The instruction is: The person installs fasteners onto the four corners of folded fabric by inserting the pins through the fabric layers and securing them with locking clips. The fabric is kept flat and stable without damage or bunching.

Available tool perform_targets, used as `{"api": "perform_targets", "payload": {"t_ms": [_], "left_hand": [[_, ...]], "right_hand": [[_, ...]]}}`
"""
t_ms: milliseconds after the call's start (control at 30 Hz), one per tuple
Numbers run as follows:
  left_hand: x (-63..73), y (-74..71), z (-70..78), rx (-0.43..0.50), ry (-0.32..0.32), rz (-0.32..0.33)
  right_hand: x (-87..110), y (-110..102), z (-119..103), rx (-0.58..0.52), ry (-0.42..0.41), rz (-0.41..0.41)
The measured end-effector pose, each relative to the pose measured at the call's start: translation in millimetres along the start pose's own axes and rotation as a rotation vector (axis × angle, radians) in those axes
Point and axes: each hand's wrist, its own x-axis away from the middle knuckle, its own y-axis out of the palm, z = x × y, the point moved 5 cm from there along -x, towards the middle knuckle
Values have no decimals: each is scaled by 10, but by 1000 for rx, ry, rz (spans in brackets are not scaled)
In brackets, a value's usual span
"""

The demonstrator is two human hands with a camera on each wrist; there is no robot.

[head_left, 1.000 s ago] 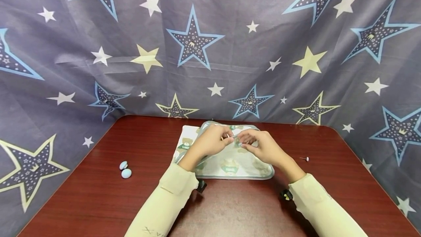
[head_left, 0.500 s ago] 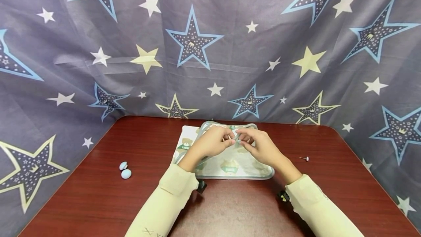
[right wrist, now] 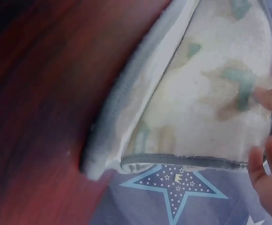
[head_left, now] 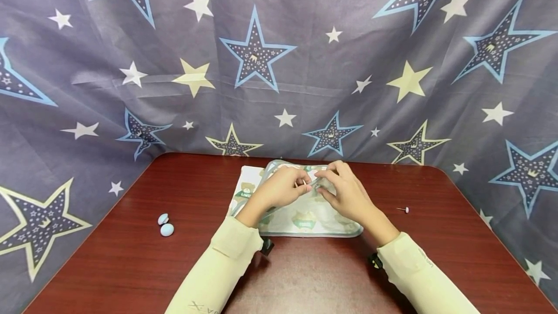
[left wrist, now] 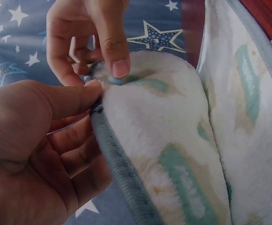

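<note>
In the head view, a folded white cloth (head_left: 311,207) with a bear print and grey-blue edging lies near the table's far side. My left hand (head_left: 281,185) pinches its raised edging between thumb and fingers. Facing it, my right hand (head_left: 344,190) is at the same edge, its fingers bent. From the left wrist view, the right thumb presses a small light blue cap (left wrist: 116,80) against the cloth's face, while its other fingers are behind the edging. The right wrist view shows the right thumb (right wrist: 269,99) on the cloth; the cap is barely visible there.
Two light blue rounded pieces (head_left: 167,229) sit on the left of the dark red table (head_left: 131,265). A pin with a pale head (head_left: 406,210) lies to the right. A star-patterned curtain (head_left: 279,62) hangs behind the table.
My right hand has shifted slightly left toward the left hand, and its knuckles have risen. The left hand stays at the edging; the loose pieces have not moved.
</note>
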Motion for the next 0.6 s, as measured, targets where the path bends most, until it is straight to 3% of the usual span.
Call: {"api": "perform_targets", "payload": {"t_ms": [267, 600], "left_hand": [[-8, 6, 13, 1, 4, -22], [-6, 31, 10, -1, 11, -27]], "right_hand": [[-8, -38, 8, 59, 7, 25], [18, -11, 15, 33, 21, 6]]}}
